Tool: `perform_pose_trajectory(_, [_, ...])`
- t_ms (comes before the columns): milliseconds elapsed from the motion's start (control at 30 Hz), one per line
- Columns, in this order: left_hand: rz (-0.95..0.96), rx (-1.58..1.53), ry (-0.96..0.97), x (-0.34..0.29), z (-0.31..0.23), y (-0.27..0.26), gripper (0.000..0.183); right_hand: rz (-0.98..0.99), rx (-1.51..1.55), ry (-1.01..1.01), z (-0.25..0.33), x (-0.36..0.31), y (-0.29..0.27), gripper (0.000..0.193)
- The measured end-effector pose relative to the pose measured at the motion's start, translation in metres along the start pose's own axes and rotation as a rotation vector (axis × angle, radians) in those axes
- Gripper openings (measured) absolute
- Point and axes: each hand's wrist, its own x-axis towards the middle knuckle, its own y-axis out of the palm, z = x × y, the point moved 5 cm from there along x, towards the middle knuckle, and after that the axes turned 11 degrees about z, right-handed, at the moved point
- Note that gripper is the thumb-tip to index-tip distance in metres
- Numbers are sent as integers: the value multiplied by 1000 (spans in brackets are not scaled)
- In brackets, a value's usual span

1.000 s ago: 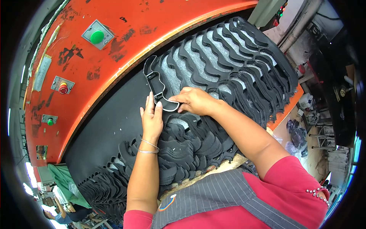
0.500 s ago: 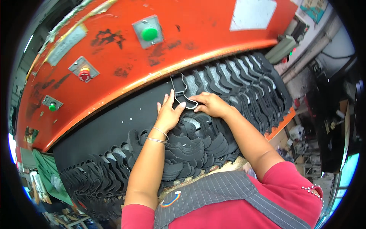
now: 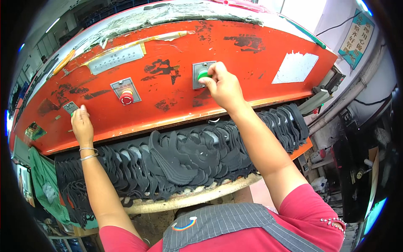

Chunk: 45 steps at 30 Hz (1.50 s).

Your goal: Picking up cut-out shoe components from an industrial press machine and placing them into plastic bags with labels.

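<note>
My right hand (image 3: 226,87) is closed round a large green push button (image 3: 202,77) on the orange-red machine front, thumb on one side and curled fingers on the other. Farther left, my left hand (image 3: 82,126) is curled against a smaller green button, mostly hidden behind its fingers, on a grey plate (image 3: 70,108). Below the machine's lower edge, a sliver of the metal cutting die (image 3: 214,121) shows; the rest is hidden. Cut black foam-like sheet (image 3: 268,126) and a heap of curved black pieces (image 3: 184,157) lie in front of it.
A red emergency-stop knob (image 3: 126,97) stands out between my hands. The orange machine front (image 3: 168,107) overhangs the work bed. A pale board edge (image 3: 184,202) runs along the near side. Green cloth (image 3: 44,189) hangs at the left; pipes (image 3: 342,101) run at the right.
Both hands have left the metal die and risen to the machine front, the left going far left, each now at a green button. The die now sits mostly under the machine's edge.
</note>
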Motion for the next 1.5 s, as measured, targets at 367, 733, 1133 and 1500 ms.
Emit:
perform_pose_trajectory(367, [760,-251,4,-239,-153,13,18,844,-136,262,-12,-222,17,42])
perform_pose_trajectory(733, [675,142,56,-303,-201,38,14,514,-374,81,-17,-276,29,53])
perform_pose_trajectory(1133, [969,30,327,-332,-225,-24,53,917,-187,406,-2,-309,6,45])
perform_pose_trajectory(1500, [1051,8,491,-379,-246,13,63,472,-596,315,-29,-236,78,49])
